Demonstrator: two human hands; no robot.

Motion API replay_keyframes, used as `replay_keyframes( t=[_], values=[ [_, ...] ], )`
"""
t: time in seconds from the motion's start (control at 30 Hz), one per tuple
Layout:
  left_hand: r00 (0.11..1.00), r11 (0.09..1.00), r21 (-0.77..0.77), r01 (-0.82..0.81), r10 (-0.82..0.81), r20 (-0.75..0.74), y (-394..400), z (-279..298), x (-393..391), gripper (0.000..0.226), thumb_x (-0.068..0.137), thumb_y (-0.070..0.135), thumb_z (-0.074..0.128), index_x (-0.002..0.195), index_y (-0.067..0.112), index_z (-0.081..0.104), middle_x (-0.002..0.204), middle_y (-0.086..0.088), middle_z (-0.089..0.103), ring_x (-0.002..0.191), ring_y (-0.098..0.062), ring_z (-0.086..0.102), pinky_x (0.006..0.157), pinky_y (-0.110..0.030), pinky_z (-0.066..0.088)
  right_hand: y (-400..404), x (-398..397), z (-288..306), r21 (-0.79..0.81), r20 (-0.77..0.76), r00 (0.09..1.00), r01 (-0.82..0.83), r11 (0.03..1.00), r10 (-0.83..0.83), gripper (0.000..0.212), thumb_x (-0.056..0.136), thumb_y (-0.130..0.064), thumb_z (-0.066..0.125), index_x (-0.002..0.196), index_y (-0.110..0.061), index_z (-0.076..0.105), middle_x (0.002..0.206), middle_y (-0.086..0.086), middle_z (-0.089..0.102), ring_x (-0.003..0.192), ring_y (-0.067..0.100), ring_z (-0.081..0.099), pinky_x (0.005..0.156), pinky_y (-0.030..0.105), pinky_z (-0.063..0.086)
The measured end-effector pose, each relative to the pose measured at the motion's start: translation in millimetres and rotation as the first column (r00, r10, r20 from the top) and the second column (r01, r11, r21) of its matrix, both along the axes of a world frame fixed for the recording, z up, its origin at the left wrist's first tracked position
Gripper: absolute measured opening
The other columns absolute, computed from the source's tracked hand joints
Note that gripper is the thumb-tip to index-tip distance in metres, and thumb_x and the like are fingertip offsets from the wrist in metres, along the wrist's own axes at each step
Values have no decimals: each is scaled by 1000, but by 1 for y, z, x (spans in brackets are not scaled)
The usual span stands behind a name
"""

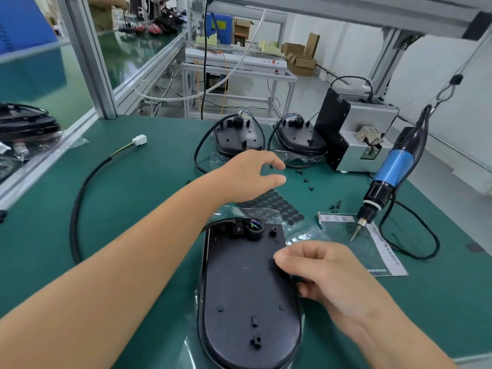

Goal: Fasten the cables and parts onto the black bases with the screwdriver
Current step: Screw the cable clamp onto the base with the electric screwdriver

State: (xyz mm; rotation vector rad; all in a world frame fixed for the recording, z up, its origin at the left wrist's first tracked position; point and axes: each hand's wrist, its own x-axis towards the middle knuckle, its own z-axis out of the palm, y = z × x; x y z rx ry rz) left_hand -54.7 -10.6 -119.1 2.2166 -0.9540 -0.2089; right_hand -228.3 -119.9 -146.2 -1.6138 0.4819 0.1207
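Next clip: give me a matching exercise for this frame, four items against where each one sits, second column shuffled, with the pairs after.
Items
1. blue and black electric screwdriver
2. white plastic cable connector
3. sheet of round black rubber pads
4. right hand

Places
A. resting on the near oval black plastic base
B. on the green mat, far left
C. hanging at the right, tip above a clear printed bag
D. just beyond the near base, partly under the left hand

Pairs: 1-C, 2-B, 3-D, 4-A
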Motion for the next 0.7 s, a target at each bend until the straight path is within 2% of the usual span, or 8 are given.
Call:
replay_keyframes(
  t=[0.13,0.33,0.47,0.6,0.7],
  values=[
    [1000,1000,-13,-4,4,-14,2,-3,-3,32,95,32,57,126,24,59,136,8,53,126,-8,46,94,-22,30,2,-2,-1,-12,30,999,19,1000,-19,4,68,-22,77,72,-21,79,72,-4,72,68,11,56,59,24,42],
    [1000,1000,1,-8,8,-28,3,-4,-7,31,94,33,58,124,23,61,134,8,55,120,-7,49,93,-20,30,4,-4,-2,-82,73,997,17,996,-11,2,71,-23,77,73,-24,78,68,-1,65,61,10,52,54,21,41],
    [998,1000,8,-19,19,-59,3,-3,-10,32,94,35,58,123,23,61,131,4,58,115,-20,59,94,-28,41,6,-5,-3,-123,121,993,28,992,-13,5,74,-21,76,72,-25,78,67,5,57,54,10,45,48,17,38],
    [993,1000,11,-18,19,-118,3,-4,-12,28,93,36,58,120,27,60,122,-7,64,114,-34,60,95,-41,48,8,-8,-3,-199,180,983,59,978,-23,12,78,-20,75,73,-31,77,63,-3,61,53,4,47,50,14,40],
    [994,1000,12,-27,28,-108,2,-4,-14,29,93,37,58,121,27,61,124,3,60,112,-31,61,91,-36,49,10,-10,-2,-251,206,978,67,966,-15,15,79,-18,75,71,-31,77,57,-9,59,51,2,46,50,13,40]
  ],
)
